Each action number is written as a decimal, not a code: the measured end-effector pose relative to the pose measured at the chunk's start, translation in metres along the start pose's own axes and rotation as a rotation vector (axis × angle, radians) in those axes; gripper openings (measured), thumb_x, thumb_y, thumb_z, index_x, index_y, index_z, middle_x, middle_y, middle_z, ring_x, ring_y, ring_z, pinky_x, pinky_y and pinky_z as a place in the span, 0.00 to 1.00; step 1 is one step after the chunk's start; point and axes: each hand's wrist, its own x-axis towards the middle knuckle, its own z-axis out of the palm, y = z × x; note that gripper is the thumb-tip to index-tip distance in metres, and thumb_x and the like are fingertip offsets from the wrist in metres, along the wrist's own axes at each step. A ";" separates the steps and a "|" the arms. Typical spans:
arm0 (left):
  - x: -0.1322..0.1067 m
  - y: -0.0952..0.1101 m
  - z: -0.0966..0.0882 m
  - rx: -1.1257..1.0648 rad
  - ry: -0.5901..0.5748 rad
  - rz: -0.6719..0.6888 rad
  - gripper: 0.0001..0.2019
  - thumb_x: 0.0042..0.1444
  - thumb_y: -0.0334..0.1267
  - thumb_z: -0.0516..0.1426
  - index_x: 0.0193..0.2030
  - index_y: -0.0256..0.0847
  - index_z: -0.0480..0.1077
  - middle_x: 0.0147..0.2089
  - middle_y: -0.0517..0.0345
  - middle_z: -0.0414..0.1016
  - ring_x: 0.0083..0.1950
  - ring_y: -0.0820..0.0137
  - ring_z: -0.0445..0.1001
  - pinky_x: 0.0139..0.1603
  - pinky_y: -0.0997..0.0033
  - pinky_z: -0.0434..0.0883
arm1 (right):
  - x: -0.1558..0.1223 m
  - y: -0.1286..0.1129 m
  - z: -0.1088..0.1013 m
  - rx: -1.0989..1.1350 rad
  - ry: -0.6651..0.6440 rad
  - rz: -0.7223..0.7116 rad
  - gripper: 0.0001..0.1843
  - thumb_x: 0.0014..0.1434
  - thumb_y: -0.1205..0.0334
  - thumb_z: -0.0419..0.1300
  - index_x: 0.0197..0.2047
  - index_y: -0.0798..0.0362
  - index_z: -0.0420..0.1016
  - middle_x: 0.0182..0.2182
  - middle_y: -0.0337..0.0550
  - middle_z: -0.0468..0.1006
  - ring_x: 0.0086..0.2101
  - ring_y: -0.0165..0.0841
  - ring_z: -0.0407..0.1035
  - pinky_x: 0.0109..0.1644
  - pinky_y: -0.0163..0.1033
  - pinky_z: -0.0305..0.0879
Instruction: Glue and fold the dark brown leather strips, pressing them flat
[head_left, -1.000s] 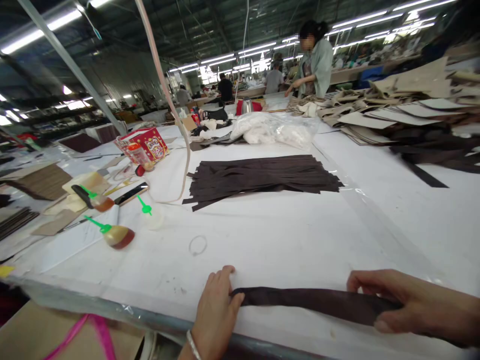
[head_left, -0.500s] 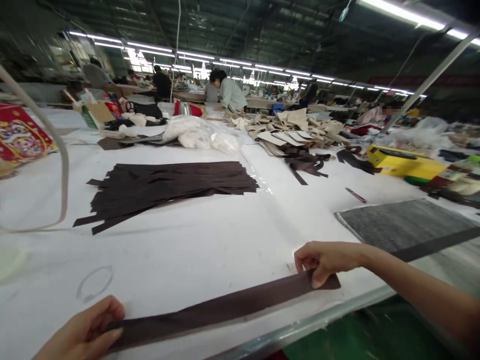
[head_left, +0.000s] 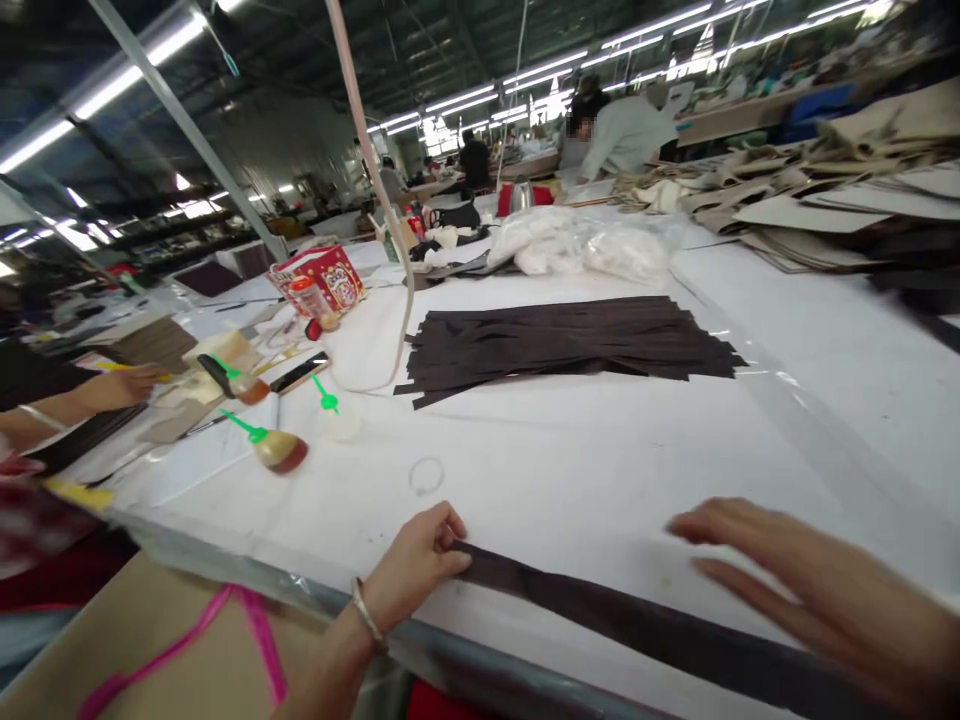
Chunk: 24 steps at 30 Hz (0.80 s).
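Observation:
A long dark brown strip of fabric or leather lies along the near side of the white table. My left hand, with a bracelet at the wrist, pinches its left end between thumb and fingers. Over the strip's right part hovers my right hand, blurred, fingers stretched and thumb apart, holding nothing. The strip's far right end passes below my right hand and is partly hidden. Beyond both hands rests a pile of similar brown strips.
Squeeze bottles with green nozzles, a phone and a red box stand left. A co-worker's hand is at the far left. Plastic bags and beige pieces lie behind. A pale hose hangs down.
My view has swung left, showing the bottles and co-worker. My right hand has let go of the strip's right end and opened; my left still pinches the other end.

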 end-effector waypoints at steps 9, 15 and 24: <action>-0.005 -0.007 -0.006 -0.012 0.002 -0.025 0.12 0.42 0.32 0.59 0.36 0.40 0.65 0.27 0.68 0.64 0.28 0.74 0.63 0.28 0.75 0.58 | 0.054 -0.112 0.113 -0.091 -0.111 -0.287 0.12 0.59 0.73 0.56 0.45 0.51 0.70 0.40 0.44 0.72 0.41 0.41 0.64 0.47 0.50 0.60; -0.015 -0.010 -0.015 0.017 0.201 -0.019 0.10 0.51 0.38 0.58 0.40 0.40 0.64 0.31 0.62 0.68 0.32 0.69 0.68 0.33 0.70 0.66 | 0.056 -0.104 0.109 -0.020 -0.138 -0.269 0.12 0.61 0.72 0.56 0.47 0.50 0.69 0.42 0.43 0.72 0.43 0.40 0.63 0.48 0.48 0.57; -0.043 -0.009 0.070 0.807 0.427 0.864 0.16 0.63 0.30 0.46 0.54 0.31 0.67 0.45 0.44 0.75 0.44 0.60 0.73 0.43 0.63 0.73 | 0.062 -0.119 0.093 -0.114 -0.273 -0.157 0.15 0.58 0.73 0.57 0.48 0.52 0.68 0.44 0.44 0.71 0.44 0.42 0.64 0.50 0.51 0.55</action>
